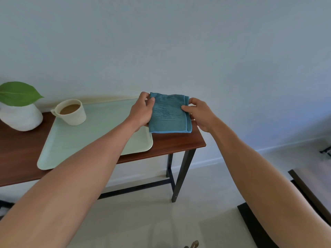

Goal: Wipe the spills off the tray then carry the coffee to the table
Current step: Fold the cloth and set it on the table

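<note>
Both bare arms reach forward from the bottom corners, and the two hands meet at a folded blue cloth (169, 113) held up over the right end of the wooden surface (172, 142). The left hand (142, 111) pinches the cloth's left edge, thumb on the front and fingers curled behind; the right hand (198, 114) grips the right edge the same way, thumb pressed on the ribbed face. The cloth hangs as a near-square panel, slightly taller than wide, its bound hem along the bottom and right side, facing the person. Its lower left corner overlaps the right end of a pale green tray (75, 140) that lies flat on the surface, long axis running left to right and skewed toward the near left corner. A cream cup (73, 113) of milky coffee stands upright at the tray's far left corner, handle pointing left. Just beyond the tray's left edge sits a white vase (21, 117) with a broad green leaf (18, 93). The left forearm crosses over the tray's near right part, hiding it.
</note>
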### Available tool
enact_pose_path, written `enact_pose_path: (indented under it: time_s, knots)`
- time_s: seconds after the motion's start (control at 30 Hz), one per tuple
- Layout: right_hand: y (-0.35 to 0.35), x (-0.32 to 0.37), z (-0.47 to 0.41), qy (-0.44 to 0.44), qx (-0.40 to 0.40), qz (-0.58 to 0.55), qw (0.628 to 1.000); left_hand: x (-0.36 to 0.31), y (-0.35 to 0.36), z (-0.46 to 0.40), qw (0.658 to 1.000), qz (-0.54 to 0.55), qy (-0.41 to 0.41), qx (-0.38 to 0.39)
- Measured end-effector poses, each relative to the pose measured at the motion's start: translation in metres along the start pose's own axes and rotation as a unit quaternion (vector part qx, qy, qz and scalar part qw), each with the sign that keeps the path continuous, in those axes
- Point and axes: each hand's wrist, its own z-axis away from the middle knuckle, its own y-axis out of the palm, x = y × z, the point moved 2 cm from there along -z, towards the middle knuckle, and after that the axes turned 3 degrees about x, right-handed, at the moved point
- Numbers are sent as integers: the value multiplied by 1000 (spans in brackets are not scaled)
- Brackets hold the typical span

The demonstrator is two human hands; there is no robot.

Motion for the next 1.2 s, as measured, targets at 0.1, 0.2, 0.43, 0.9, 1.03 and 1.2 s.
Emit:
enact_pose_path:
  time_s: [0.1,0.2,0.43,0.9,1.03,1.2]
  knots:
    - [-8,-1,-18,-14,-32,44,998,3,11,-16,1000,-12,-16,-7]
    - [-13,-6,-38,-15,-59,95,994,9,21,-33,999,-2,-39,-21]
    - [-18,-19,-68,-34,-97,290,951,27,30,-59,948,-302,-35,-97]
    - [-1,-64,-51,-115,71,598,790,55,57,-29,822,-567,33,36]
    - [3,-58,-65,-94,80,598,792,52,55,-43,823,-565,25,41]
    - [4,-52,-76,-92,85,603,788,51,54,-54,829,-557,20,44]
